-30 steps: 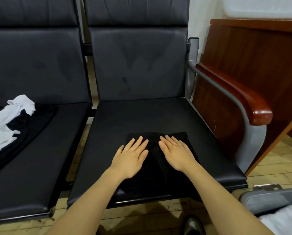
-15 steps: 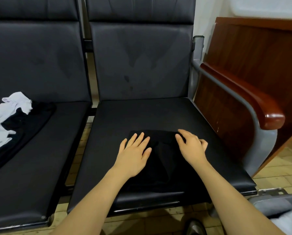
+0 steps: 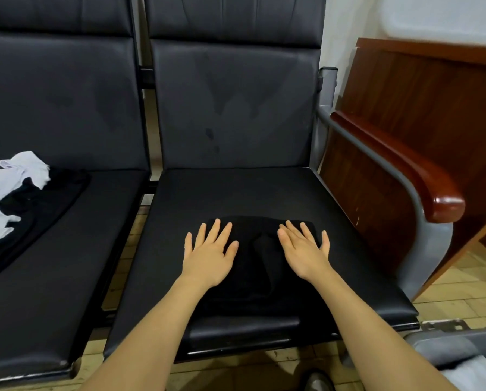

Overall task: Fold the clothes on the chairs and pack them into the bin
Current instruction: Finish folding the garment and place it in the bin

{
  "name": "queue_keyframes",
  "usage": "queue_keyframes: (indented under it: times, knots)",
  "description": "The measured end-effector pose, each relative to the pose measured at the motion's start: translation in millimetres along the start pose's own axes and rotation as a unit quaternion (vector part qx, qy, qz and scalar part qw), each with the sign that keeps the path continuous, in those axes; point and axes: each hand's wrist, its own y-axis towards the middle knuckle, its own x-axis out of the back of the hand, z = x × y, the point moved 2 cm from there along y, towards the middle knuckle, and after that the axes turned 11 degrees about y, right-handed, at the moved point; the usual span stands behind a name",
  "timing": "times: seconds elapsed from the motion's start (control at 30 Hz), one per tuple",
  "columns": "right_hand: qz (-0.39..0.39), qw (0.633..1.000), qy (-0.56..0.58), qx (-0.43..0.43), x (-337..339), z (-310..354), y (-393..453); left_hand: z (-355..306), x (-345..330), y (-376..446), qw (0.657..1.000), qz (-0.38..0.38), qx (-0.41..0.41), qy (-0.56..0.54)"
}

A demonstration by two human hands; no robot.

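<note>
A folded black fabric garment (image 3: 260, 266) lay on the front half of the right-hand black padded leather chair seat (image 3: 264, 193), its near edge at the seat's front lip. The left hand (image 3: 209, 253) rested palm-down on the garment's left side, fingers straight and spread, gripping nothing. The right hand (image 3: 303, 249) lay flat on the garment's right side, fingers likewise extended and slightly fanned, holding nothing. The two hands were apart, with a raised crease of cloth between them. On the adjoining left black chair seat (image 3: 80, 249) lay a crumpled white garment (image 3: 4, 198) over an unfolded black garment (image 3: 38, 210). A grey bin (image 3: 445, 348) showed partly at the lower right corner.
</note>
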Motion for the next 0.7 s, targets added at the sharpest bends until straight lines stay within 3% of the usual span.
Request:
queue_keyframes:
  times: [0.17, 0.37, 0.57, 0.7]
  knots:
    - [-0.059, 0.987, 0.126, 0.075, 8.8, 24.7, -7.5, -3.8, 8.4, -16.0, 0.996, -0.029, -0.073, 0.03]
    - [-0.049, 0.993, 0.051, 0.094, -11.2, 39.8, -16.9, 11.5, 4.9, -48.1, 0.99, 0.007, -0.117, 0.077]
    - [-0.105, 0.984, 0.023, 0.141, -12.5, 44.1, -21.0, 17.4, 7.4, -59.1, 0.984, -0.014, -0.141, 0.112]
    - [-0.13, 0.969, 0.082, 0.191, -5.0, 40.9, -33.2, 12.5, 11.6, -64.9, 0.979, -0.013, -0.174, 0.106]
